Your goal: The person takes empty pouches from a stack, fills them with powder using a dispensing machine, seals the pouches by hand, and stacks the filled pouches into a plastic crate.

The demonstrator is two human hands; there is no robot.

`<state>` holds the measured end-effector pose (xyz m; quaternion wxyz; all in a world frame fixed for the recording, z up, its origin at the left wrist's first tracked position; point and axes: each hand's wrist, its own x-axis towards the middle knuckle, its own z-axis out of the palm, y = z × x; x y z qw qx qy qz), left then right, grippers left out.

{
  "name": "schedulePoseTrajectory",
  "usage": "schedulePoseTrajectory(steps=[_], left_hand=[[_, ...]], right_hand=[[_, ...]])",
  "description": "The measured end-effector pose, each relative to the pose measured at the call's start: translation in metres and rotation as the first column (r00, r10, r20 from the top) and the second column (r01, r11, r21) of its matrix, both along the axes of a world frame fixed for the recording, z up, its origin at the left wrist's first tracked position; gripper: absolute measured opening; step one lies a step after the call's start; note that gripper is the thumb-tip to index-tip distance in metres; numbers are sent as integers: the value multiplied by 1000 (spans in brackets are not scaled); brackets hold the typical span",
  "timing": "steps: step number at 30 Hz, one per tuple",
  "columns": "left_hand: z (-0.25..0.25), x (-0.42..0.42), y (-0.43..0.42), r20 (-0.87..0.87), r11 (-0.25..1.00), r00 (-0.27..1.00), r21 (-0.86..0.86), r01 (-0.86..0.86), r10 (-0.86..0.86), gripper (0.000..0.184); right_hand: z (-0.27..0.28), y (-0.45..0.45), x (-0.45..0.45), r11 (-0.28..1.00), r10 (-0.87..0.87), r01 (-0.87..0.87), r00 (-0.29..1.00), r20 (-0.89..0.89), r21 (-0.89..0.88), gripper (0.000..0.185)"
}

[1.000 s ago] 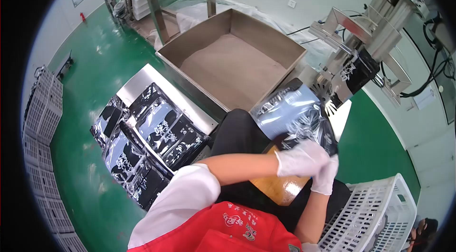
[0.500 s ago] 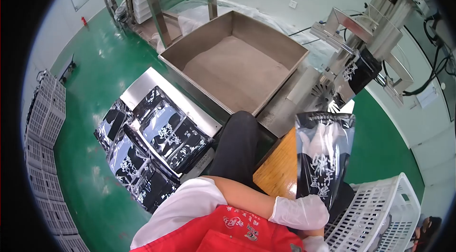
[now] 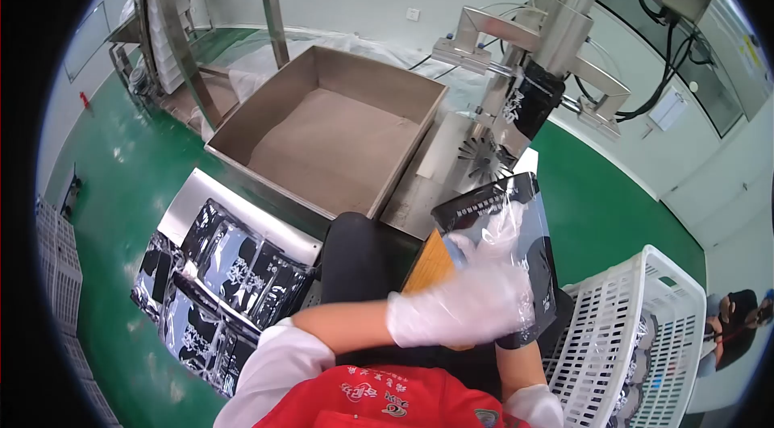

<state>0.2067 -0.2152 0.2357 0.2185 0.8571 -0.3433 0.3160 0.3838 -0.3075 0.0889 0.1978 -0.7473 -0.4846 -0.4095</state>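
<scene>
A black and grey printed pouch (image 3: 542, 226) with a see-through panel is in front of me, right of centre, tilted to the left. My right hand (image 3: 496, 238), in a clear white glove, shows through the panel with its fingers stretched and thumb apart. It appears to be inside the pouch, and its wrist is hidden. My left hand (image 3: 476, 303), also gloved, crosses in front of the pouch's lower part; motion smears its fingers. Beneath the pouch shows part of a wooden board (image 3: 431, 263).
Several filled pouches (image 3: 242, 271) lie on a metal tray (image 3: 189, 206) at left. A steel bin (image 3: 383, 198) holds brown powder. A filling machine (image 3: 556, 33) carries another pouch (image 3: 536, 105). A white basket (image 3: 637, 323) stands at right; a person (image 3: 734, 331) is beyond it.
The view has turned right, so the surroundings shift left. My left hand has moved up from the pouch's lower end across its front. The pouch has tilted left.
</scene>
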Motion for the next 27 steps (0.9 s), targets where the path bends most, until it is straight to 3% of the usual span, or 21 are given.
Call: schedulePoseTrajectory(steps=[1, 3, 4, 5, 6, 7, 10, 11, 12, 13, 14, 15, 16, 17, 18, 19, 21, 24, 25, 27], left_hand=[[1, 13, 19, -235, 931, 958, -282, -230, 165, 17], [-5, 43, 55, -165, 723, 899, -545, -425, 405, 24], [-10, 55, 71, -448, 728, 885, -564, -390, 127, 24], [-13, 60, 79, -655, 720, 736, -592, -361, -170, 25], [-9, 57, 78, -665, 521, 462, -747, -414, -587, 23], [-25, 69, 75, -631, 501, 410, -774, -387, -659, 20], [-22, 64, 76, -667, 559, 422, -745, -364, -614, 20], [-21, 64, 76, -763, 646, 424, -642, -413, -487, 19], [-21, 65, 76, -840, 715, 415, -525, -462, -348, 18], [-25, 66, 77, -842, 715, 410, -524, -462, -352, 18], [-31, 68, 78, -803, 852, 596, -308, -424, 6, 17], [-32, 68, 79, -595, 895, 735, -55, -442, 326, 16], [-29, 68, 82, -683, 877, 687, -143, -458, 247, 19], [-24, 68, 88, -574, 879, 766, -156, -450, 290, 22], [-23, 66, 88, -579, 807, 799, -389, -445, 161, 24], [-21, 66, 88, -550, 683, 835, -596, -422, 35, 26], [-21, 64, 82, -658, 717, 748, -485, -501, 78, 29], [-50, 72, 75, -570, 707, 780, -439, -554, 257, 32], [-60, 77, 79, -544, 685, 784, -450, -573, 299, 31], [-71, 83, 100, -552, 471, 826, -702, -535, 115, 30]], right_hand=[[16, -10, -13, 998, -9, 4, 997, -81, -66, 62], [57, -26, -47, 981, -42, -7, 967, -252, -192, 83], [81, -27, -63, 936, -167, -21, 852, -496, -352, 94], [55, -29, -58, 993, 40, -87, 894, -446, -86, 99], [56, -26, -62, 988, 134, -153, 871, -473, -1, 101], [57, -21, -65, 973, 229, -214, 841, -490, 87, 104], [71, -28, -77, 962, 110, -234, 799, -591, -138, 105], [68, -33, -80, 950, 35, -211, 804, -594, -229, 104], [58, -33, -78, 951, 30, -207, 802, -597, -230, 104], [43, -30, -73, 977, 141, -190, 912, -385, -92, 104], [32, -31, -70, 977, 211, -207, 968, -136, 46, 103], [33, -33, -70, 977, 211, -207, 967, -140, 44, 103], [38, -36, -67, 981, 152, -173, 968, -199, -89, 105], [43, -37, -66, 965, 85, -142, 964, -250, -220, 106], [54, -35, -68, 949, 8, -110, 945, -327, -296, 104], [50, -33, -60, 953, 57, -155, 934, -353, -258, 102], [57, -27, -61, 941, 73, -174, 942, -328, -289, 100], [105, -25, -81, 921, 75, -204, 929, -363, -331, 87], [121, -32, -90, 938, 67, -225, 863, -501, -262, 79], [148, -52, -108, 967, 70, -230, 664, -744, -114, 64]])
